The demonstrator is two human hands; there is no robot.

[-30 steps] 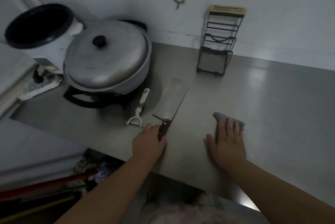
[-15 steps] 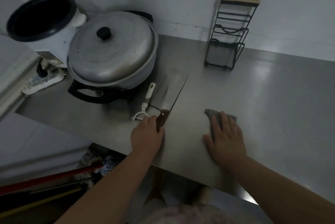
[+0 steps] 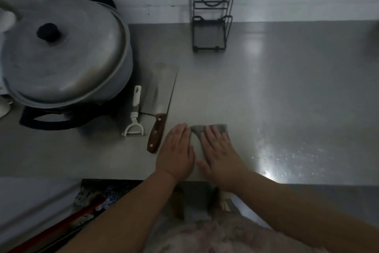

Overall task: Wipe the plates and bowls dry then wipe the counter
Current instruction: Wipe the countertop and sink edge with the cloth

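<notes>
The right hand (image 3: pixel 219 150) lies flat, palm down, on a small grey cloth (image 3: pixel 209 129), its fingers straight and close together, pressing the cloth against the steel table (image 3: pixel 287 92). It grips nothing; the fingers are stretched out over the cloth, whose far edge and left corner show beyond the fingertips. The cloth is bunched into a rough wedge, its wider edge running left to right on the side away from the person and narrowing toward the wrist.

The left hand (image 3: pixel 176 150) also rests flat on the table, fingers straight and together, holding nothing. It sits just left of the cloth, its fingertips at the cloth's left corner; whether they actually touch it I cannot tell.

Just left of the left hand lies a cleaver (image 3: pixel 162 97), flat on the table, apart from the hand. Its brown handle is nearest the cloth and its broad blade points away from the person. A white peeler (image 3: pixel 135 117) lies beside the cleaver on the far side from the cloth, parallel to it. Farther left of the cloth stands a large covered pot (image 3: pixel 63 56). A black wire rack (image 3: pixel 211 17) stands beyond the cloth against the wall. Water droplets (image 3: pixel 291 156) speckle the table to the right of the cloth.
</notes>
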